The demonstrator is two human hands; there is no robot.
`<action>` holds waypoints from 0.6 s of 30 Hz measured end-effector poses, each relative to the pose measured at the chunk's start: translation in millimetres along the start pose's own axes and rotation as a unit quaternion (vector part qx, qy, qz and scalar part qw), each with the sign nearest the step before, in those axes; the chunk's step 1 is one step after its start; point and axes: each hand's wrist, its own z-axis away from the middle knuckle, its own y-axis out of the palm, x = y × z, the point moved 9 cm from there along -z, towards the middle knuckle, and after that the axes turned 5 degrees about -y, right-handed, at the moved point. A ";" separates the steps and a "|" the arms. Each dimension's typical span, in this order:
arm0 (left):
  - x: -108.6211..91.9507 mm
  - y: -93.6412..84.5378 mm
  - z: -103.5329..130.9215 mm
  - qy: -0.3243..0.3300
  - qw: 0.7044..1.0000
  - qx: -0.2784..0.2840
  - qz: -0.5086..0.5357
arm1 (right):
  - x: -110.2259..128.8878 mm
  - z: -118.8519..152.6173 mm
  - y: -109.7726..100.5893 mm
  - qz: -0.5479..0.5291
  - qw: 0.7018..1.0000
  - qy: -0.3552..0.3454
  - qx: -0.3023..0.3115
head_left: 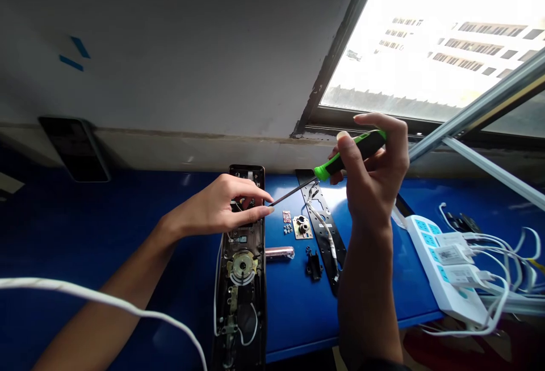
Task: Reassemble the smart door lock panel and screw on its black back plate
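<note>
My right hand (374, 172) is closed around the green and black handle of a screwdriver (351, 155), whose shaft slants down to the left. At its tip, the thumb and index finger of my left hand (232, 203) pinch together; whether a small screw is between them I cannot tell. Below my left hand lies a long, opened black device casing (242, 303) with a round speaker-like part, wires and fittings inside. My left hand hides part of its upper section.
Right of the casing are a pinkish cylinder (280, 253), a square metal-plated part (302, 227), small screws (288, 229), a black bracket (314, 265) and a perforated black plate (326, 229). A white power strip (443, 269) with chargers stands at right. A phone (75, 149) leans on the wall.
</note>
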 end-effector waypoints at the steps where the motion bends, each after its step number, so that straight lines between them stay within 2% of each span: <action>1: 0.2 -0.7 -0.6 0.001 1.000 -0.007 0.008 | -0.4 0.1 -0.2 0.001 1.000 -0.001 -0.009; 5: 0.8 -1.3 -1.9 0.007 0.999 -0.027 0.034 | -1.7 1.8 1.1 -0.007 0.999 -0.003 -0.033; 18: 21.3 -13.6 -1.3 -0.075 0.993 -0.082 0.035 | 0.4 3.1 4.5 0.002 0.999 -0.026 -0.042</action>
